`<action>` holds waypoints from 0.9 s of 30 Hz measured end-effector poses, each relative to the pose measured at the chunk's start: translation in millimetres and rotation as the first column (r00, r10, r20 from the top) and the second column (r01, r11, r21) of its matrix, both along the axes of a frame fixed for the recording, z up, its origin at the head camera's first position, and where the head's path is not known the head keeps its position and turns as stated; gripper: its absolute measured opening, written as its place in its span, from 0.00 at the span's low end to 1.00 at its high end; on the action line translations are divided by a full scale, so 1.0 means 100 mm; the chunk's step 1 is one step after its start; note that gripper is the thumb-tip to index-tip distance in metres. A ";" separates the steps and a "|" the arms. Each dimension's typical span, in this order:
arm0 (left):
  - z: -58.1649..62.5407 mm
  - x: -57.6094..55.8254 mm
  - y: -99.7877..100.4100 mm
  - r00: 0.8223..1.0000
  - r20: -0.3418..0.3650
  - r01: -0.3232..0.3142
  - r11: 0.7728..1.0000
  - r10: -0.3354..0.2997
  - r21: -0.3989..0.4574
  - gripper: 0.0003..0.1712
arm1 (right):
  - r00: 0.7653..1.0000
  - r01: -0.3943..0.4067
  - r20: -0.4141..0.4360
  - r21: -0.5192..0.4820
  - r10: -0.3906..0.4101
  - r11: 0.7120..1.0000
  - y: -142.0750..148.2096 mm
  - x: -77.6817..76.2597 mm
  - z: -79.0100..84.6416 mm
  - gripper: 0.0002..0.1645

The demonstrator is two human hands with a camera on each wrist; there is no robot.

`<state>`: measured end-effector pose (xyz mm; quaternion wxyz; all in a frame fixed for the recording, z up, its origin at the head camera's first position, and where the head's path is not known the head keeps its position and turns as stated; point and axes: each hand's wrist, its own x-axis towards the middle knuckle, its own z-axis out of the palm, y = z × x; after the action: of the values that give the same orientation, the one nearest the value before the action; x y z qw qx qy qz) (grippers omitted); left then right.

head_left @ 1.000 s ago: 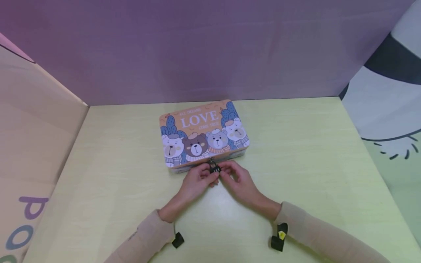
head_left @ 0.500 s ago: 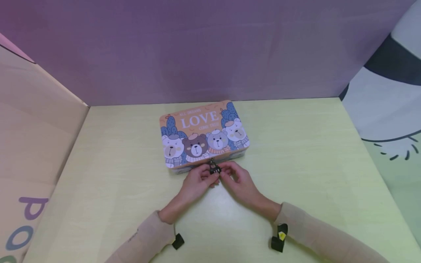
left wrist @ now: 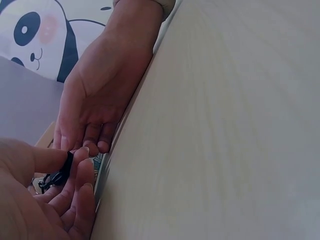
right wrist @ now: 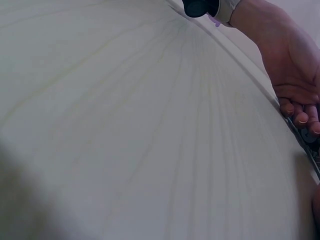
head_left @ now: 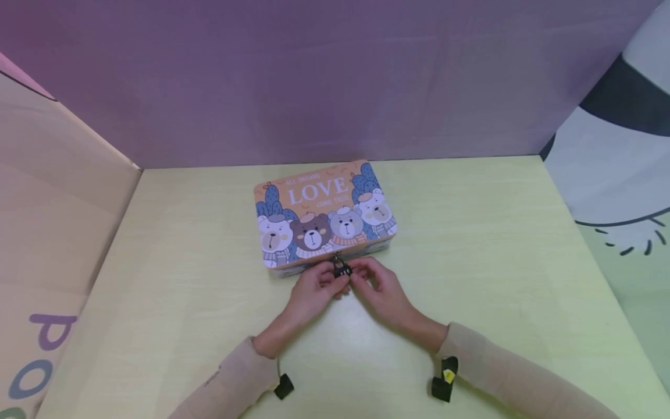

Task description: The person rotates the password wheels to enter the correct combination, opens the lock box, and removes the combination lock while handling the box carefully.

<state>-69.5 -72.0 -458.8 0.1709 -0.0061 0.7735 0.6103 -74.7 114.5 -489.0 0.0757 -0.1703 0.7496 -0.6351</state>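
The left hand (head_left: 314, 288) and right hand (head_left: 384, 294) are pinching a black, loop-shackled padlock (head_left: 342, 270) at the six o'clock edge of a round-cornered box (head_left: 321, 210), probably tin, which is showing "LOVE".

We count one worktop (head_left: 497, 250), one box (head_left: 320, 203), four box-top bears (head_left: 312, 233), one padlock (head_left: 342, 272), two hands (head_left: 312, 289), two sleeves (head_left: 515, 372), two wrist pieces (head_left: 284, 386).

Both hands (head_left: 312, 290) (head_left: 384, 295) pinching black padlock (head_left: 343, 271), bear-printed box (head_left: 324, 212), pale table (head_left: 497, 262), purple backdrop (head_left: 340, 75)
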 end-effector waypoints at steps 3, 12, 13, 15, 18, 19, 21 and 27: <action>0.00 0.00 0.00 1.000 0.005 0.001 1.000 -0.001 0.014 0.11 | 1.000 -0.002 0.001 -0.001 0.002 1.000 0.00 0.00 0.00 0.16; 0.00 -0.02 0.00 1.000 0.021 0.005 1.000 -0.006 0.016 0.10 | 1.000 0.000 -0.008 0.009 0.000 1.000 0.00 -0.01 0.01 0.16; 0.00 -0.02 0.00 1.000 0.021 0.007 1.000 -0.007 0.016 0.10 | 1.000 0.000 -0.008 0.010 0.000 1.000 0.00 -0.01 0.01 0.16; 0.00 -0.02 0.00 1.000 0.019 0.010 1.000 -0.010 0.013 0.10 | 1.000 0.001 -0.010 0.010 -0.001 1.000 0.00 -0.01 0.01 0.16; 0.00 -0.02 0.00 1.000 0.016 0.012 1.000 -0.012 0.004 0.11 | 1.000 0.003 -0.012 0.007 -0.003 1.000 0.00 -0.01 0.00 0.16; 0.00 -0.02 0.00 1.000 0.016 0.012 1.000 -0.012 0.003 0.11 | 1.000 0.004 -0.012 0.007 -0.004 1.000 0.00 -0.01 0.00 0.16; 0.00 -0.02 0.00 1.000 0.010 0.013 1.000 -0.013 -0.003 0.11 | 1.000 0.006 -0.014 0.008 -0.006 1.000 0.00 -0.01 -0.01 0.15; 0.01 0.00 -0.01 1.000 0.003 0.006 1.000 -0.006 -0.010 0.12 | 1.000 0.006 -0.017 0.006 -0.006 1.000 0.00 0.00 -0.01 0.16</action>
<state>-69.5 -72.5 -458.2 0.1736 -0.0056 0.7763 0.6059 -75.1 114.4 -489.8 0.0681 -0.1730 0.7527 -0.6315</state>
